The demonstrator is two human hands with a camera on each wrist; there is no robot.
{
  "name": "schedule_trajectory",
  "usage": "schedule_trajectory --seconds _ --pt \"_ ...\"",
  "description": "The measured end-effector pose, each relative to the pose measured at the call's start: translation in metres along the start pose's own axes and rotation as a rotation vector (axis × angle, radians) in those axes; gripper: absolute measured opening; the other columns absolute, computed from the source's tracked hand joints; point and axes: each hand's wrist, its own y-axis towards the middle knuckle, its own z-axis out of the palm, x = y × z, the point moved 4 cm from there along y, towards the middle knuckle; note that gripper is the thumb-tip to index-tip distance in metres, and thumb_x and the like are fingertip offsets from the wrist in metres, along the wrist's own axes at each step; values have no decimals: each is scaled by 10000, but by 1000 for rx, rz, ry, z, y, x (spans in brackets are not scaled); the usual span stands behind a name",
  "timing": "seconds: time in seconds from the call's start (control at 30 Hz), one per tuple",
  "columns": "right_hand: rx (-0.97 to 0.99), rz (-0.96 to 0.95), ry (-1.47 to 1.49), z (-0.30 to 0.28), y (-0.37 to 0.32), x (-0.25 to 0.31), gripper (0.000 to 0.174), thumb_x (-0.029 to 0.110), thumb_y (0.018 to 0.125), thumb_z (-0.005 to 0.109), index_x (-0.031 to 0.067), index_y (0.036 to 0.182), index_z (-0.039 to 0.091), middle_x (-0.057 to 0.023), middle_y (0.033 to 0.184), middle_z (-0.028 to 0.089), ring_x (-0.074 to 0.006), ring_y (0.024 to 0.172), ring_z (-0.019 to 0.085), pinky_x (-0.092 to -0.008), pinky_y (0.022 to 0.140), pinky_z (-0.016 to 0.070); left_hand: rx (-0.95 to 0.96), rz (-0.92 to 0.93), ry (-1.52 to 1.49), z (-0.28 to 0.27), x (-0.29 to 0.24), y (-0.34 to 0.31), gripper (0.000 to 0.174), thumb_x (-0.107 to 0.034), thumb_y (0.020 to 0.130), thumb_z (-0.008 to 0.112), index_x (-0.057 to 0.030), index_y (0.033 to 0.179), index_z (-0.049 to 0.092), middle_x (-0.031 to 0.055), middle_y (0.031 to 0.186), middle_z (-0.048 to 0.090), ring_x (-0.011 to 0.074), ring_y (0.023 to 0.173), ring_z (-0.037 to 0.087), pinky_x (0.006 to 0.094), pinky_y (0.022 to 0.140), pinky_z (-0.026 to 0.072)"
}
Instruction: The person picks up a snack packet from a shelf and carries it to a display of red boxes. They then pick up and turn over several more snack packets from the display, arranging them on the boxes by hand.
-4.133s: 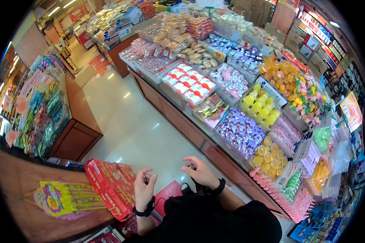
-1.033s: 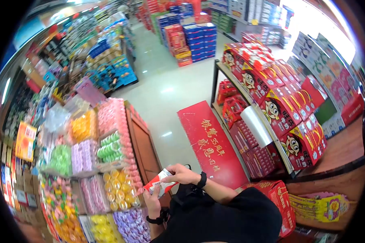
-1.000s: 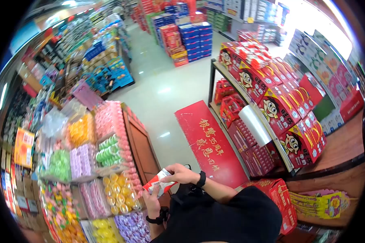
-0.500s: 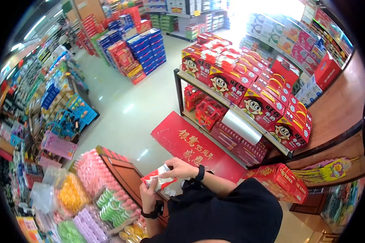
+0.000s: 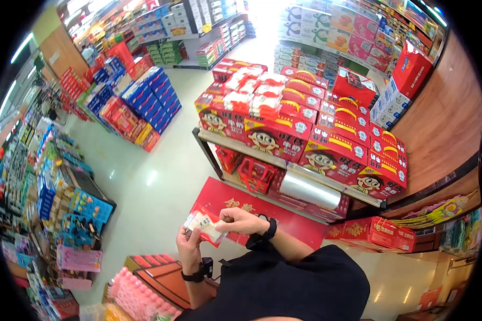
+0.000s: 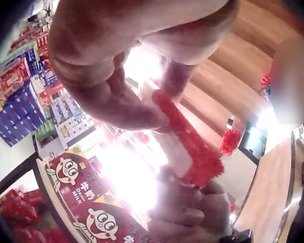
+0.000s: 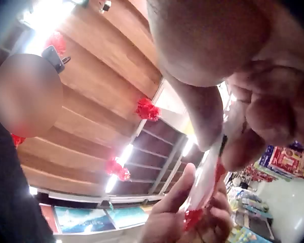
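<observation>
In front of the body, a small red-and-white plastic packet (image 5: 206,227) with printed characters is held between both hands. My left hand (image 5: 189,248) grips its near left side, thumb on top. The right hand (image 5: 245,221) pinches the opposite end between thumb and curled fingers. From the left wrist, the packet (image 6: 185,139) shows edge-on, with the left hand (image 6: 106,55) large above and the right hand (image 6: 190,205) below. In the right wrist view the packet (image 7: 205,187) slants between the right hand's fingertips and the left hand (image 7: 164,220).
Red milk cartons (image 5: 332,144) are stacked on a shelf ahead, with a plastic roll (image 5: 309,191) on its front. A red floor mat (image 5: 209,193) lies below. Pink wrapped candies (image 5: 136,294) fill a counter at near left. Blue boxes (image 5: 150,104) stand farther off.
Four seconds ago both hands were empty beside the candy counter; now they hold the packet. The view has turned toward the milk shelf, and the packet's printed face now shows more fully.
</observation>
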Motion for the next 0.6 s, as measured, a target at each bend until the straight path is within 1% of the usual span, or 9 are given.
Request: schedule_trajectory --seconds 0.1,0.13,0.23,0.3,0.37,0.4,0.43,0.53,0.6 --pt "-181 -19 119 -45 26 12 292 310 915 660 51 861 536 26 681 528 -33 566 475 -208 485 373 68 56 -11 28 3 57 180 -50 920 601 12 1069 521 94 962 651 128 796 642 254 691 524" --pt "-222 -57 203 -60 35 12 258 279 926 647 52 886 530 19 675 539 -42 528 481 -203 461 378 123 26 57 38 4 75 167 -48 929 583 18 1068 518 103 969 650 139 806 647 271 706 537" --pt "-367 -83 281 -107 55 14 272 281 935 634 35 899 524 8 698 549 -43 570 491 -204 488 393 195 -49 179 87 9 118 145 -51 937 570 15 1058 524 98 950 648 133 769 635 268 696 528" --pt "-422 -91 309 -132 63 15 252 261 939 627 27 924 536 9 712 561 -48 567 498 -211 497 407 224 -56 187 108 15 147 137 -65 945 564 10 1054 531 91 930 646 125 739 622 258 682 516" --pt "-548 -49 339 -155 65 25 240 246 937 627 21 972 551 8 738 577 -50 581 507 -212 512 417 217 21 194 123 19 179 146 -78 950 562 12 1060 529 85 914 644 120 731 615 251 670 508" --pt "-601 -79 353 -165 71 22 235 205 936 615 6 1052 570 4 776 598 -51 605 521 -208 527 421 222 33 182 133 20 193 159 -100 956 559 1 1076 530 88 898 653 115 713 627 237 637 510" --pt "-617 -78 355 -176 74 19 235 205 936 615 6 1052 570 4 776 598 -51 605 521 -208 527 421 234 23 182 140 22 206 159 -100 956 559 1 1076 530 88 898 653 115 713 627 237 637 510" --pt "-650 -76 326 -209 83 16 302 145 925 583 -25 1174 568 -1 825 621 -51 636 538 -206 548 434 267 16 215 157 26 247 158 -106 959 558 5 1071 546 77 883 648 103 705 611 233 638 501" --pt "-711 -88 309 -228 92 19 305 121 921 585 -31 1185 566 -8 837 627 -52 637 548 -206 555 448 326 -55 236 168 29 274 193 -116 964 554 13 1108 560 60 876 641 92 716 597 228 641 493"
